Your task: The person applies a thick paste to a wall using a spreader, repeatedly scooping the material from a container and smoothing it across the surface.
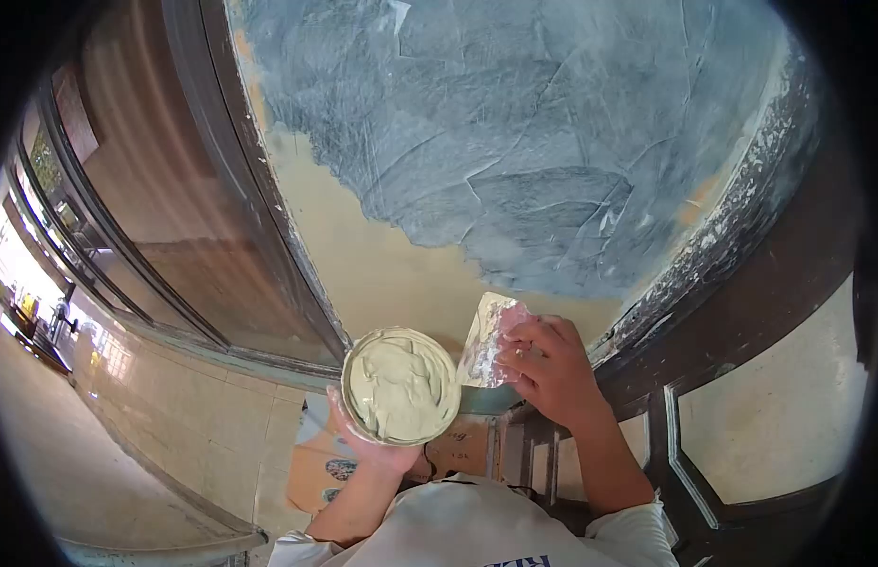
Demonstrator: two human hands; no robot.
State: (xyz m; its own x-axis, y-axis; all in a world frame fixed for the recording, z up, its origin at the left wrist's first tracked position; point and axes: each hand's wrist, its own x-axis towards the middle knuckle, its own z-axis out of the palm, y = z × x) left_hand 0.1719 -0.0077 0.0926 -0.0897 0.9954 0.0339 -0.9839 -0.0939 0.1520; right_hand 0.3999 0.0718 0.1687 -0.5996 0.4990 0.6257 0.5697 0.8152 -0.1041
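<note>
My left hand (382,454) is wrapped round the underside of a round tub (348,408) full of pale, creamy putty (401,383). To the right of the tub, my right hand (550,364) grips a putty knife (484,345), its wide blade smeared with putty and its edge close to the tub's rim. Ahead of both hands stands a wall panel (486,113), its upper part coated in streaky blue-grey filler. A beige strip (363,269) shows bare along the panel's lower left.
Dark wooden frames (259,180) border the panel, the right one flecked with white. A flattened cardboard piece (311,468) lies on the tiled floor (207,416) below. At right is a dark panelled door (671,444); a barred window (89,217) is at left.
</note>
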